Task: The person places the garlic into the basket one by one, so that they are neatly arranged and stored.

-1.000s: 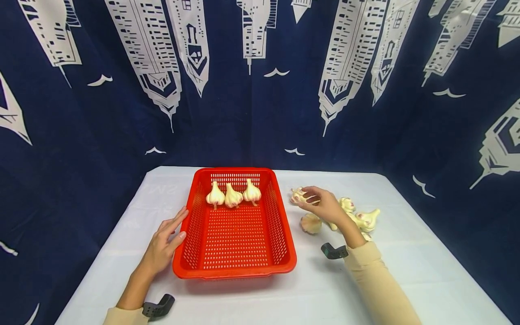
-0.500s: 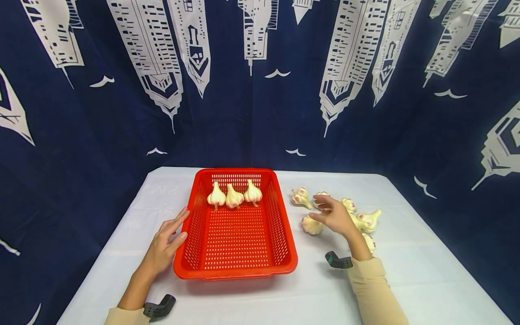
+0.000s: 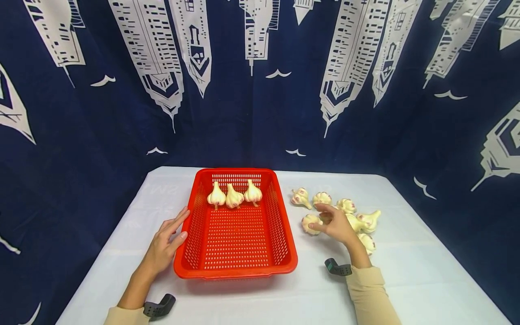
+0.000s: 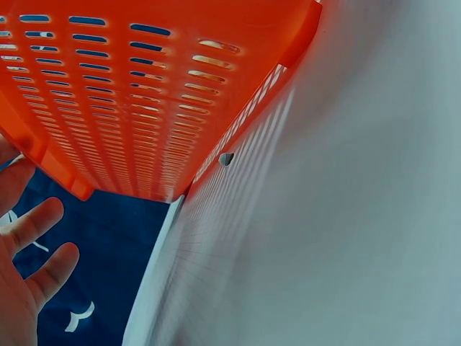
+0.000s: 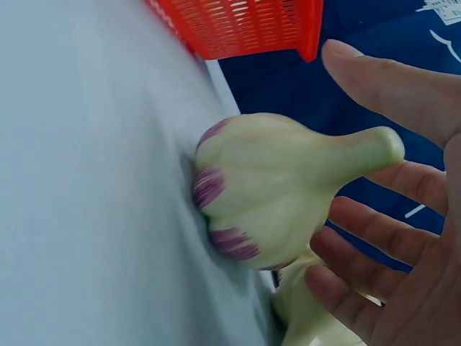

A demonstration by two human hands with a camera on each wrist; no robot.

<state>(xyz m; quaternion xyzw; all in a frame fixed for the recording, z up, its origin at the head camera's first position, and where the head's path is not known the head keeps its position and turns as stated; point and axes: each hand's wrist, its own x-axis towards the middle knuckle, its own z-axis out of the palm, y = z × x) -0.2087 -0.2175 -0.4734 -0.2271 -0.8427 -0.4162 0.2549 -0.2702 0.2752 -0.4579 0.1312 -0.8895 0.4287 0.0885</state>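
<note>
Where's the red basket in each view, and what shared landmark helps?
Head: red basket at centre, left hand at its left side.
Left wrist: upper left, its outside wall showing.
Right wrist: at the top edge, cut off.
Shared landmark: white tabletop.

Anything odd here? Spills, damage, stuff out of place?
Nothing stands out. Three garlic bulbs sit in a neat row at the far end of the red basket; the loose bulbs right of it lie at mixed angles, no visible damage. Purple patches on the bulb by the right hand look like colouring.
</note>
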